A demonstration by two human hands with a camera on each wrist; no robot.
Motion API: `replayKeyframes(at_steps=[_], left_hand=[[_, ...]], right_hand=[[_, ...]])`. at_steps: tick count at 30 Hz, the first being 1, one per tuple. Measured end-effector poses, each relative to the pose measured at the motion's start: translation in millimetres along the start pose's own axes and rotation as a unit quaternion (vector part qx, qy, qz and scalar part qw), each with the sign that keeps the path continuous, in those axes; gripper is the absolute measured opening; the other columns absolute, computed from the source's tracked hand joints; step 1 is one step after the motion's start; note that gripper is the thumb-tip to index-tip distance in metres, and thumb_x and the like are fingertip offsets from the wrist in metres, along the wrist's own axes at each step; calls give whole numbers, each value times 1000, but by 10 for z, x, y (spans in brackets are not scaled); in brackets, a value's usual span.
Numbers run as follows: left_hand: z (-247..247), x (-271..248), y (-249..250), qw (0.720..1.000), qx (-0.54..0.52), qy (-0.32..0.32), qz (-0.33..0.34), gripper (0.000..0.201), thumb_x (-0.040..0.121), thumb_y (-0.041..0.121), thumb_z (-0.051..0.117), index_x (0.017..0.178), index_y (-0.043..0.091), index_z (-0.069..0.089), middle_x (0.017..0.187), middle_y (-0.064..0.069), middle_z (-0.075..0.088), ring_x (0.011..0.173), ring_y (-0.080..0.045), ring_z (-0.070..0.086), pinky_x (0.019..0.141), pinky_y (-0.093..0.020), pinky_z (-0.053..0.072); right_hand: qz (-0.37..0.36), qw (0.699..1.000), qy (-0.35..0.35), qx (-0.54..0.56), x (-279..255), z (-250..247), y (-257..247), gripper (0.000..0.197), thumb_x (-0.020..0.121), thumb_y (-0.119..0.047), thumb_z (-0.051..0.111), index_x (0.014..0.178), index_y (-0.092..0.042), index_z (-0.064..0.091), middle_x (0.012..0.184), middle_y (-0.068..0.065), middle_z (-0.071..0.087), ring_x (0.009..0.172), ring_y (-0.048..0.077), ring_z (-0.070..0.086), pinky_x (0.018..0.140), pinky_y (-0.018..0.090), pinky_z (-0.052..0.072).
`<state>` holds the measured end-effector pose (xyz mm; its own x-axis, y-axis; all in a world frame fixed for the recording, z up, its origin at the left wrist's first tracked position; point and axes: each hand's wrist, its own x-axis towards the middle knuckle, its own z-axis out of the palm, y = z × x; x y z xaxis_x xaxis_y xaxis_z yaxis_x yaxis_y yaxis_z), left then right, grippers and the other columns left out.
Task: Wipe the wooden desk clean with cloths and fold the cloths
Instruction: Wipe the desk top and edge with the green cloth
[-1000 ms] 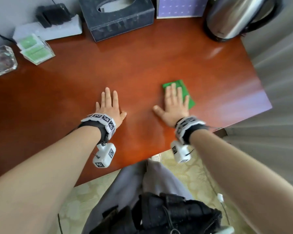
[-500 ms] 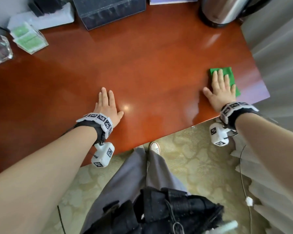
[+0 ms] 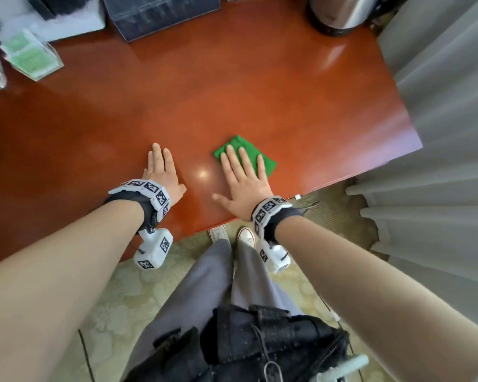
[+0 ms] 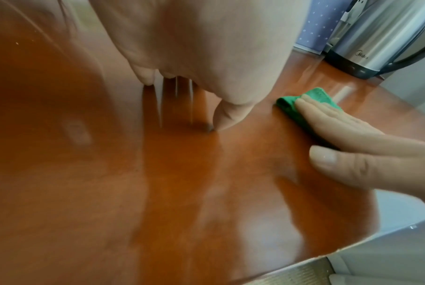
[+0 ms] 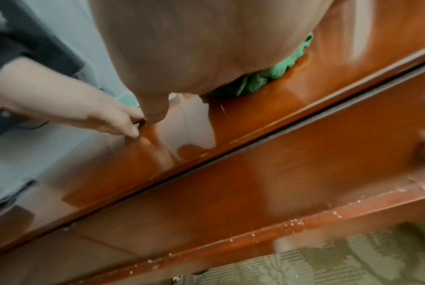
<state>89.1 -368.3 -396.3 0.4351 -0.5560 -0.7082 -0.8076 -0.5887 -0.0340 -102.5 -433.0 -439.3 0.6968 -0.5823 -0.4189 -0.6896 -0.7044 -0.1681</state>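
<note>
Glossy reddish-brown wood fills the scene: the bench (image 3: 260, 86) runs left to right, its near edge just in front of a person's grey trousers (image 3: 204, 285) and white shoes (image 3: 246, 235) on a pale patterned carpet (image 3: 127, 293). Close to that near edge both hands lie flat with straight fingers. The left hand (image 3: 163, 172) rests palm down on bare wood, holding nothing, fingers together and pointing away. Just to its right, a strip of bare wood between them, the right hand (image 3: 243, 180) is spread wide and presses down on a folded green cloth (image 3: 268, 161), thumb stretched out to the left on the wood. The cloth lies flat under the fingers and palm, and its long axis runs from near right to far left; its far corner shows past the fingertips and its right edge shows beside the little finger. Farther back stand a steel kettle (image 3: 340, 12) at far right, a dark tissue box (image 3: 160, 15) in the middle, and green packets (image 3: 31, 56) at far left. Grey curtain (image 3: 439, 106) hangs along the right.
</note>
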Motion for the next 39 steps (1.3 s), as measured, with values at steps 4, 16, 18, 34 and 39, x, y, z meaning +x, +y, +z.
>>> replayKeyframes(at_steps=[4,16,18,34,39], left_hand=[[29,-113,97,1000,-20,-7,-15,85,99,24,48,154,9,-15,159,-8,-32,150,-23,-18,120,-45,13],[162,-274,35,998,-49,-37,12,87,98,12,47,154,13,-19,155,2,-39,150,-18,-17,119,-45,18],[174,-245,19,997,-63,-39,10,90,95,6,47,154,15,-20,155,3,-40,150,-20,-17,120,-46,17],[297,-245,-565,993,-42,88,70,77,98,28,47,158,18,-1,163,1,-21,151,-18,-13,122,-49,2],[296,-156,-1428,992,-56,111,-29,76,100,35,44,158,18,-3,163,-1,-20,152,-22,-10,122,-51,5]], right_hand=[[-84,996,9,-32,-120,7,537,78,96,-59,30,155,-25,-7,163,-7,-11,150,18,-6,120,52,-1],[304,942,64,127,-435,-214,2013,77,97,-58,26,156,-20,-7,163,-2,-13,150,24,-9,118,57,-2],[342,924,80,150,-325,-232,1752,83,95,-62,26,155,-15,-6,163,2,-12,150,27,-9,117,60,-2],[-68,997,15,-32,121,44,-246,83,94,-57,38,155,-24,-7,163,-7,-12,150,20,-6,120,53,0],[117,991,39,47,340,-206,315,75,98,-53,33,156,-24,-6,163,-6,-10,150,23,-5,119,55,0]])
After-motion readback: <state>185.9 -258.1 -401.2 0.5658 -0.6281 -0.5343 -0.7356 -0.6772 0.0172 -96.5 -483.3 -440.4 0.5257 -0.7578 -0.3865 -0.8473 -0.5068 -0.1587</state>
